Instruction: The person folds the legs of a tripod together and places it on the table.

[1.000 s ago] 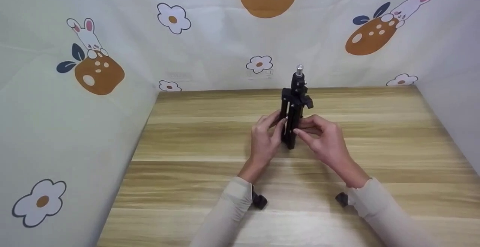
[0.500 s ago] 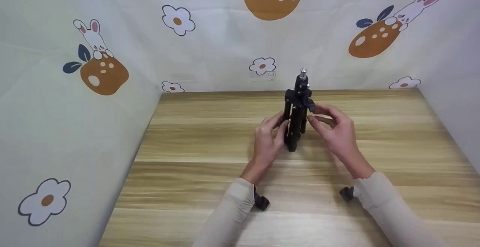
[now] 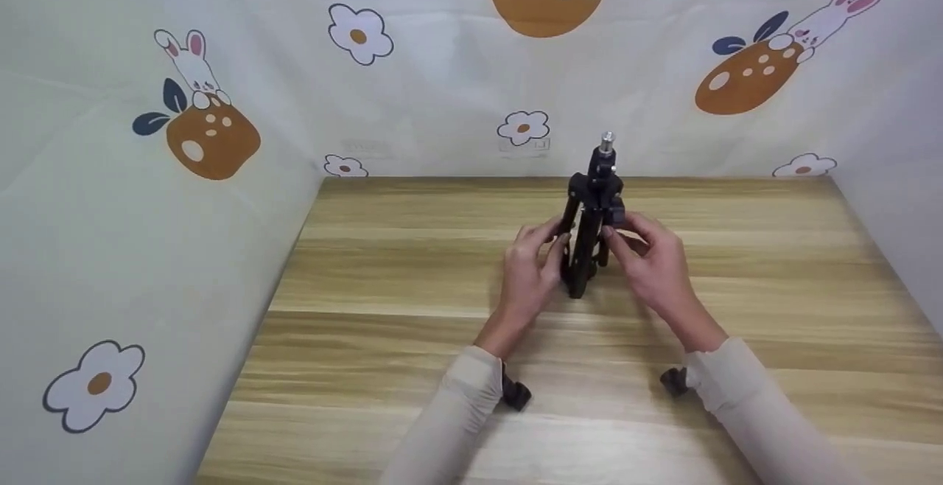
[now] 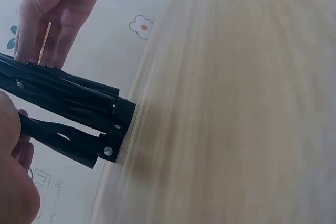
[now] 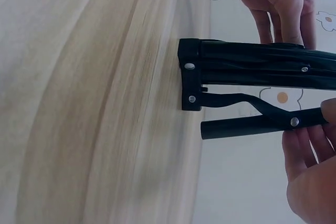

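A black light stand (image 3: 587,245) with a silver stud on top stands upright on the wooden table, its legs mostly folded. My left hand (image 3: 527,267) grips a leg on its left side with thumb and fingers. On the other side my right hand (image 3: 656,260) pinches another leg below the black knob (image 3: 614,212). The right wrist view shows that leg (image 5: 241,126) angled slightly off the centre, a curved brace joining it to the bottom bracket (image 5: 190,74). The left wrist view shows a narrow gap beside the leg (image 4: 63,142) at my left hand.
Wood-grain table (image 3: 383,367) extends around the stand. A printed cloth (image 3: 435,87) with flowers and rabbits hangs behind and at the sides. Black devices (image 3: 516,395) are strapped at both wrists, beside the pale sleeves (image 3: 449,419).
My right hand drew away from the stand to the right, then came back in to pinch a leg. The right-side leg stands slightly farther out. My left hand kept its grip.
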A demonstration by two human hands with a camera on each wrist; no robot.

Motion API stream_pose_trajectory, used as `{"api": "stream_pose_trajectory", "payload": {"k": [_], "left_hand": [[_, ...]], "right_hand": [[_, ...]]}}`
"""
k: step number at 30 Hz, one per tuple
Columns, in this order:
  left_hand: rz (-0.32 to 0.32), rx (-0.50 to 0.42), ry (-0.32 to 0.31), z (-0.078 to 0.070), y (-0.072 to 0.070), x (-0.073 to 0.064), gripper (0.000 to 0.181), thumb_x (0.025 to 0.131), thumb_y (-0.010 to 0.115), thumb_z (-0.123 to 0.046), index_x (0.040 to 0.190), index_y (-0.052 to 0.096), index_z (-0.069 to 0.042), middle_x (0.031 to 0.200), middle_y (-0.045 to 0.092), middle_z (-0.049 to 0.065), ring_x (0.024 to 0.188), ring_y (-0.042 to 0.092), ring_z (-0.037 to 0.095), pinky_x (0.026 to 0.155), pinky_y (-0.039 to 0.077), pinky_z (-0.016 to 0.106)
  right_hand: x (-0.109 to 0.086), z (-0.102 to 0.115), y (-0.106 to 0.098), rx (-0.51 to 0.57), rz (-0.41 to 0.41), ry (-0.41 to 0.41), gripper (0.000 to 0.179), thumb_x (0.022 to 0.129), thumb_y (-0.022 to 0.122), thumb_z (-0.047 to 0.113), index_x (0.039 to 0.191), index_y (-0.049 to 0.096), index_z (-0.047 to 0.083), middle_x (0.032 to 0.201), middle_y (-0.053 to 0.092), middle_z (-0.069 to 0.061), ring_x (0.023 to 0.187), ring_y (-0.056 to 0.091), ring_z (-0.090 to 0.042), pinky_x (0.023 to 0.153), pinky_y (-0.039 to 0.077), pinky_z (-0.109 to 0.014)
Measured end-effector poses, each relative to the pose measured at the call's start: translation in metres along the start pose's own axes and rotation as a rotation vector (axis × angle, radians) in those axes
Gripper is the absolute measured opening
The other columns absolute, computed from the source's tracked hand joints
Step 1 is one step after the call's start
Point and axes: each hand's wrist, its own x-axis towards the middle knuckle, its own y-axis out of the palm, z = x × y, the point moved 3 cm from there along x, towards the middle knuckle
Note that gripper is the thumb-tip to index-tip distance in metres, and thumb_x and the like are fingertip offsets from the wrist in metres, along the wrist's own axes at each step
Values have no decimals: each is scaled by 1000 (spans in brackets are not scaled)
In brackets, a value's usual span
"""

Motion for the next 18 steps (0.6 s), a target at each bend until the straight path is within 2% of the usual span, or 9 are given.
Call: {"api": "stream_pose_trajectory", "payload": {"k": [6, 11, 18], "left_hand": [[36, -60, -10, -1, 2, 0, 30, 106, 71, -13, 134, 75, -6, 119, 81, 11, 108, 78, 18, 98, 63, 19], [56, -89, -22, -2, 2, 0, 31, 106, 71, -13, 136, 74, -6, 122, 81, 13, 110, 78, 19, 95, 63, 17], [118, -251, -163, -1, -4, 6, 34, 103, 75, -10, 136, 74, -7, 124, 80, 14, 110, 80, 20, 94, 66, 23]], "right_hand": [[-2, 3, -2, -6, -7, 4, 21, 102, 75, 5, 122, 80, 3, 119, 80, -16, 112, 76, -8, 97, 64, -23], [-2, 2, -2, -20, -2, 13, 21, 101, 75, 4, 121, 80, 3, 119, 80, -19, 115, 77, -20, 97, 65, -25], [-2, -1, -1, -31, 1, 12, 23, 101, 75, 2, 123, 79, 2, 121, 79, -21, 118, 77, -28, 97, 64, -23]]}}
